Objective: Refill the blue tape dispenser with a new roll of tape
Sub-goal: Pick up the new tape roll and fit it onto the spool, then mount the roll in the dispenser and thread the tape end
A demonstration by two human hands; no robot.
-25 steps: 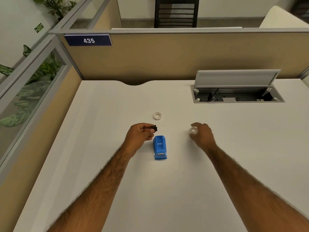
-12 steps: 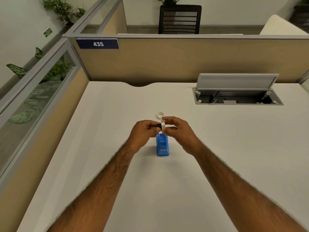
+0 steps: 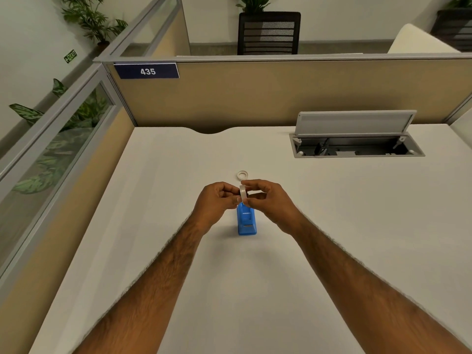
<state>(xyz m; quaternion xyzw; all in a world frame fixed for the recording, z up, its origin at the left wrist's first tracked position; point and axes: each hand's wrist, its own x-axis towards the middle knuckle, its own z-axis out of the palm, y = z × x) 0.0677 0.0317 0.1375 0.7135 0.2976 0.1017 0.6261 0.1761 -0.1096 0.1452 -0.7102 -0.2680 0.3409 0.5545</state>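
Note:
The blue tape dispenser (image 3: 246,222) stands on the white desk (image 3: 178,175), just below my hands. My right hand (image 3: 268,200) pinches a pale roll of tape (image 3: 243,192) held upright on its edge above the dispenser's far end. My left hand (image 3: 217,200) is closed at the roll's left side; the small black spool it held earlier is now hidden behind its fingers and the roll. A second white ring (image 3: 242,175), an empty tape core or another roll, lies flat on the desk just beyond my hands.
An open cable tray with its grey lid raised (image 3: 355,139) sits in the desk at the back right. Tan partition walls (image 3: 255,98) close off the desk's back and left sides.
My right hand carried the tape roll from the right to the middle, meeting my left hand above the dispenser. Over the last half second the hands closed tighter and the black spool went out of sight.

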